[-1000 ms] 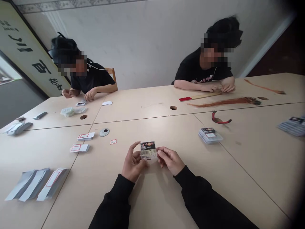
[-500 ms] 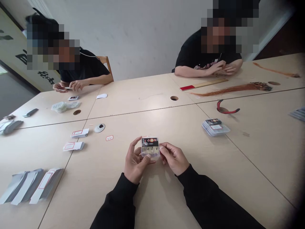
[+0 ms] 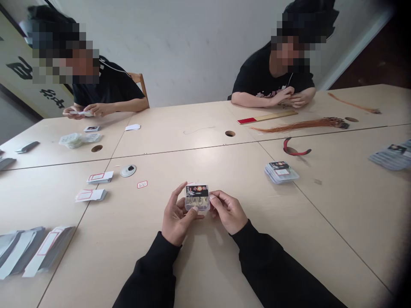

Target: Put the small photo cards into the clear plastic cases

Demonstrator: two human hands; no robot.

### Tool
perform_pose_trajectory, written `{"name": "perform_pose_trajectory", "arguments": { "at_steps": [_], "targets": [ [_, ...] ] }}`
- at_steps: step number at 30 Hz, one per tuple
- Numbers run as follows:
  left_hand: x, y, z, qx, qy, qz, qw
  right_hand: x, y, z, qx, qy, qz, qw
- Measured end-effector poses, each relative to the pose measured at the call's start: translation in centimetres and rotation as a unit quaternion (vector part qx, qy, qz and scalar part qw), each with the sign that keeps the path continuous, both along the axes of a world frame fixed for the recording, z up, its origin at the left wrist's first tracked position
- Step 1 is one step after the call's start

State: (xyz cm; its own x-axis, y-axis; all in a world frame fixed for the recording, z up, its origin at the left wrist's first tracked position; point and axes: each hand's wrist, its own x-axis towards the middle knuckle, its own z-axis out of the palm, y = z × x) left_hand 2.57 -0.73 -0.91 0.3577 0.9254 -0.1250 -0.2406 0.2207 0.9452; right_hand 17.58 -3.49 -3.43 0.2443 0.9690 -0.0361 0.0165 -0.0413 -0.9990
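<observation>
A small clear plastic box of fish hooks [image 3: 197, 197] with a black printed label is held up over the table in front of me. My left hand [image 3: 178, 216] grips it from the left, thumb on its lower front and index finger stretched up along its side. At the box's right edge, my right hand [image 3: 228, 210] has thumb and index finger pinched together, holding that side. The curled fingers of the right hand are partly hidden. A small red-framed label [image 3: 142, 184] lies on the table to the left of the box.
Stacked hook boxes [image 3: 281, 172] sit to the right, near red-handled pliers [image 3: 297, 150]. More boxes [image 3: 393, 155] stand at far right. Folded paper cards [image 3: 46, 252] and a grommet cover [image 3: 128, 170] lie left. Two co-workers sit opposite, near a bundle of orange lines [image 3: 298, 125].
The view has swung slightly right, so the table things appear further left and more boxes show at far right. Both my hands keep nearly the same hold on the box.
</observation>
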Motion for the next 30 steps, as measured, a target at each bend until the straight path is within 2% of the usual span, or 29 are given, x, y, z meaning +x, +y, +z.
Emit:
{"name": "perform_pose_trajectory", "arguments": {
  "at_steps": [10, 17, 21, 26, 30],
  "targets": [
    [0.0, 0.0, -0.3, 0.008, -0.016, 0.011, 1.0, 0.0, -0.2, 0.3, 0.001, 0.027, 0.046, 0.999],
    [-0.1, 0.1, -0.4, 0.011, -0.018, 0.017, 1.0, -0.3, -0.4, 0.8, -0.002, 0.04, 0.014, 0.999],
    [-0.4, 0.6, -1.1, -0.023, -0.067, 0.024, 0.997, 0.3, -0.3, 1.1, -0.006, 0.02, -0.008, 1.0],
    [-0.5, 0.6, -1.2, -0.019, -0.028, -0.051, 0.998, 1.1, -0.3, 1.6, 0.03, -0.053, 0.035, 0.998],
    [-0.3, 0.4, -0.7, -0.004, 0.017, -0.07, 0.997, 0.8, -0.3, 1.7, 0.031, -0.034, 0.055, 0.997]
  ]
}}
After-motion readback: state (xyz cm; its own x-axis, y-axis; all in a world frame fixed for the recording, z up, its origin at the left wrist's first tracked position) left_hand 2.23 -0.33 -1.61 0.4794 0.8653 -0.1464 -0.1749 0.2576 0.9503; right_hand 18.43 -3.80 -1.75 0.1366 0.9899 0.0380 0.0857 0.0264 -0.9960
